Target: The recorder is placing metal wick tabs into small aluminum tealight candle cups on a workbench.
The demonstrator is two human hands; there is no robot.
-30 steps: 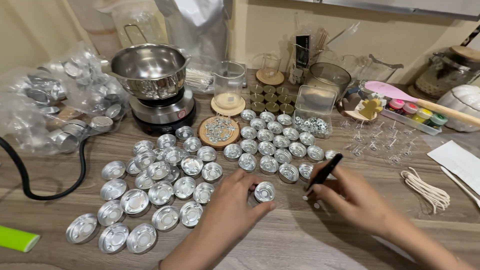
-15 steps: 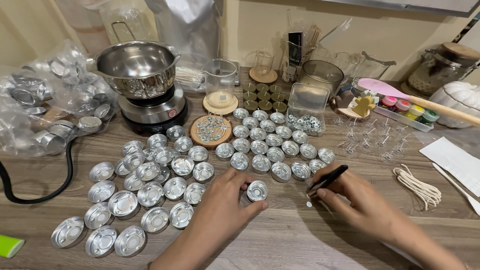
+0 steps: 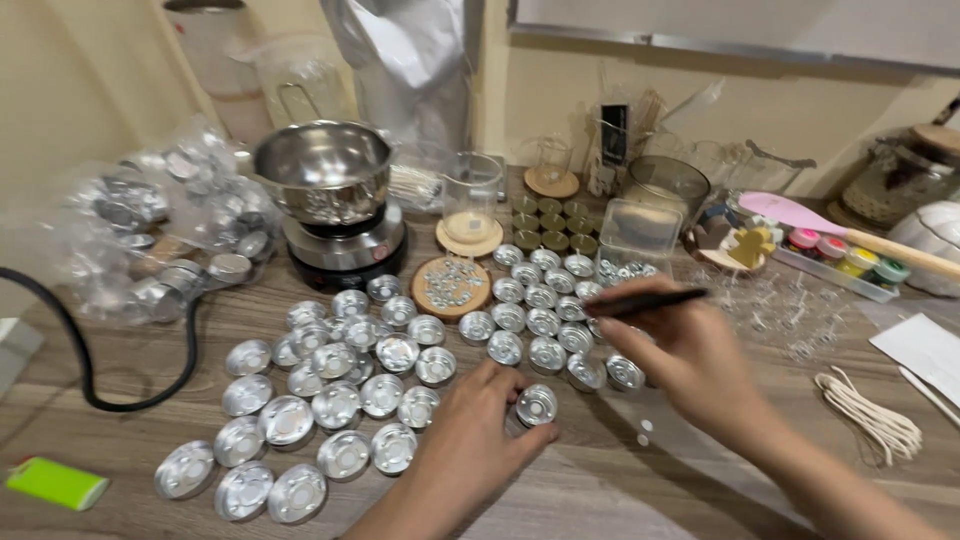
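Home craft bench: hotplate with melting pot [image 3: 325,180], tealight cups [image 3: 345,400], wick cord [image 3: 870,415].

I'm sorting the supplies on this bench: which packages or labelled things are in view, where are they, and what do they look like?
Clear plastic bag: far left, crumpled, full of silver cups.
Silver foil pouch: at the back, standing, shiny.
White paper sheet: right edge, flat.
Green flat object: bottom left; kind unclear.

A brown wooden table [image 3: 620,490] stands against a plain cream wall [image 3: 90,80], with a grey-framed board [image 3: 740,30] far right.
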